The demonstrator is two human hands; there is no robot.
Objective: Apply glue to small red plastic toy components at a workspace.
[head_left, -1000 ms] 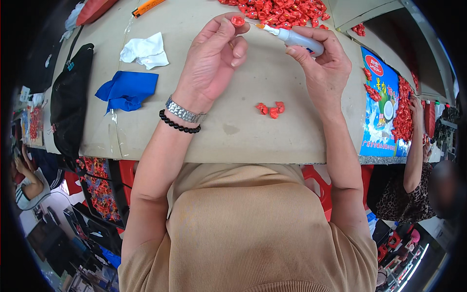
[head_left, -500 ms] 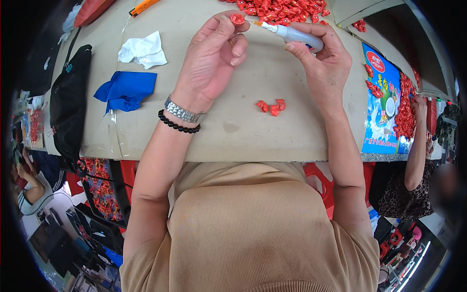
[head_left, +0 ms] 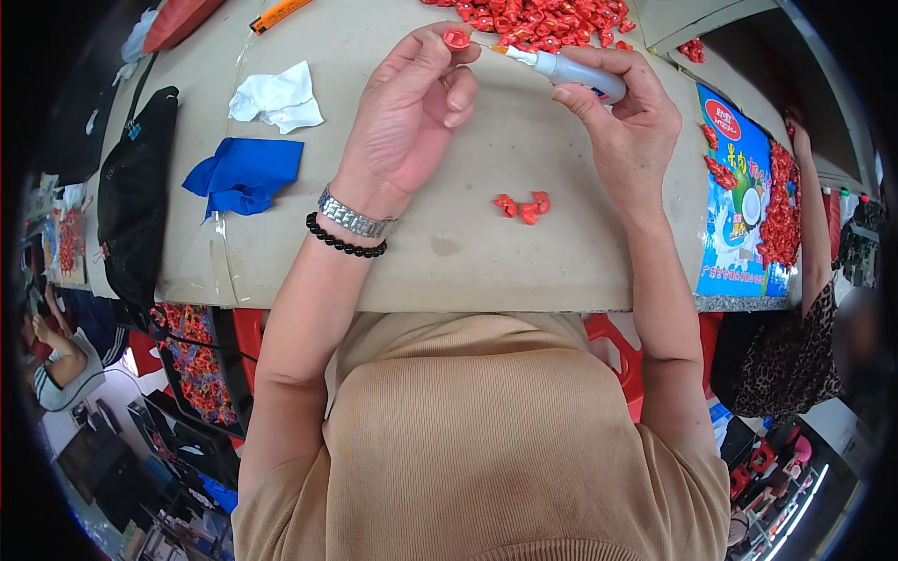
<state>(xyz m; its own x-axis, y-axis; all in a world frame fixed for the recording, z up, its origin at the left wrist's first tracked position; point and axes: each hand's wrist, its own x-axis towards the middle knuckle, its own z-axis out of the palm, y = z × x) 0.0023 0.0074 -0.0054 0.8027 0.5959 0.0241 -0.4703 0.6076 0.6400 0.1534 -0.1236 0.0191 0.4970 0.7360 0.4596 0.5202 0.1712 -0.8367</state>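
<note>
Between the thumb and fingers of my left hand point(head_left: 412, 112) is a small red plastic piece point(head_left: 456, 38), its hollow side showing. My right hand point(head_left: 629, 122) grips a translucent glue bottle point(head_left: 580, 77) tilted on its side, with a white cap section and an orange nozzle point(head_left: 500, 49). The nozzle's thin tip points left at the red piece, very near it; whether they touch I cannot tell. Below, on the table, a few small red pieces point(head_left: 529, 213) lie together between my forearms. A large heap of similar red pieces point(head_left: 543, 21) sits at the far side.
To the left lie a white cloth point(head_left: 276, 96), a blue cloth point(head_left: 245, 175), a black bag point(head_left: 137, 187) and an orange tool point(head_left: 278, 14). At right, a printed blue sheet point(head_left: 725, 238) bears more red pieces point(head_left: 779, 210). A co-worker's arm point(head_left: 816, 206) reaches along the table's right end.
My hands stay almost still, the bottle tip held by the red piece. At right, the co-worker's arm has reached farther forward.
</note>
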